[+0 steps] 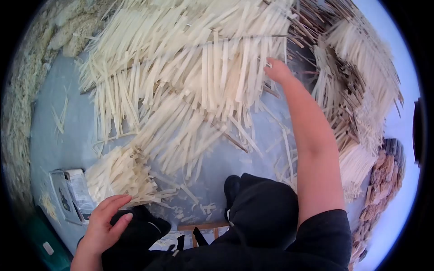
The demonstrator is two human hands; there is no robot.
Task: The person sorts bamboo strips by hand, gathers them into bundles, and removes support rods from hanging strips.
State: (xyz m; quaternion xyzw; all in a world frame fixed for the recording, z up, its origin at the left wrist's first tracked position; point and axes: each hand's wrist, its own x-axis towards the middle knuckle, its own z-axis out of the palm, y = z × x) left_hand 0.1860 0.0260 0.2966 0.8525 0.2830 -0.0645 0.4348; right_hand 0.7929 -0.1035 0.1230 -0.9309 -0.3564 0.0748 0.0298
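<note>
Long, flat, cream-coloured strips, like dried noodles, hang folded over thin brown rods and lie in a broad, layered heap. My right hand reaches out to the heap's right edge, fingers curled in a pinch. A small whitish end, apparently of a strip, shows between the fingertips. Low on the left, my left hand is held above my leg, thumb and fingers apart, with nothing in it. Just beyond it sits a tighter bundle of pale strips. A bare rod end sticks out below the main heap.
More strips on rods are stacked along the right, with brown, rough-looking pieces below. Pale, crumbly-looking stacks line the left side. A clear plastic box and a green container stand lower left. Broken bits litter the grey surface.
</note>
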